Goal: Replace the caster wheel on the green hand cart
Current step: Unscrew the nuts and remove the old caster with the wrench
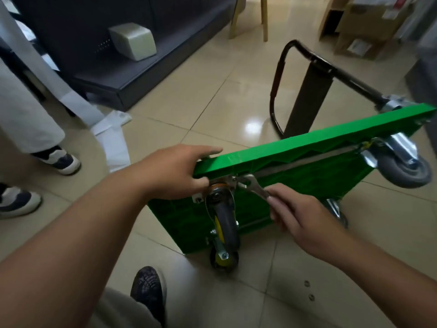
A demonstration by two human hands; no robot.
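Right-hand grip first: the right hand point(300, 216) has its fingers curled round the shaft of a metal wrench point(254, 188), holding it toward the tail end. The wrench's long axis runs from that hand up and to the left, and its head sits at a fastener on the edge of the mounting plate point(220, 183) of the caster wheel point(224, 223). Whether the head is fully seated there is too small to tell. The green hand cart point(307, 147) stands tipped on one long edge on the floor point(212, 95), underside toward the person, and this caster sits at the upper near corner of that underside. The left hand point(175, 166) clamps the same corner, fingers laid over the top edge and thumb against the underside just beside the plate. It is the hand nearer the caster, but it is taken up with steadying the cart. The coming move looks like a swing of the wrench about the fastener, across the underside, with the left hand bracing against the turn. Two small round metal pieces point(307, 283) lie on the floor near the person's shoe, possibly hardware for the plate.
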